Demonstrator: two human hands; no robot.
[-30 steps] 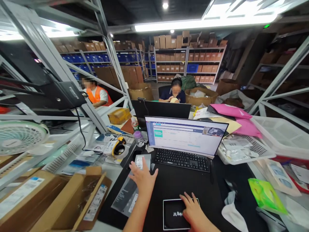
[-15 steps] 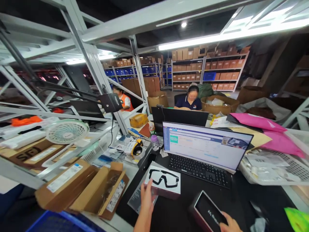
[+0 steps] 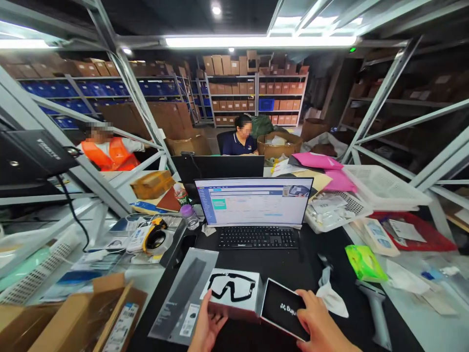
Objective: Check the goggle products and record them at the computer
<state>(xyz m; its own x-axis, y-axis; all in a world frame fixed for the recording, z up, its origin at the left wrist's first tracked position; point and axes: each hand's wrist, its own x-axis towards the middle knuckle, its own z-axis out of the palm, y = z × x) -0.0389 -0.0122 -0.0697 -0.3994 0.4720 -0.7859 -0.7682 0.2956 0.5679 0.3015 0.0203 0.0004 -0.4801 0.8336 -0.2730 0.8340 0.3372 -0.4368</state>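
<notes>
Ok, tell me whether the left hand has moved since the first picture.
Yes: the left hand has moved toward the wearer, farther from the keyboard.

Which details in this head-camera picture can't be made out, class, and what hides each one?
In the head view:
- Text on the monitor: too small to read.
- Black-faced box: the right hand covers part of it, hiding any lettering there.
- Box with printed glasses: underside hidden by the box itself.
- Open cardboard box: near end cut off by the bottom edge.
- Label: small print illegible.
</notes>
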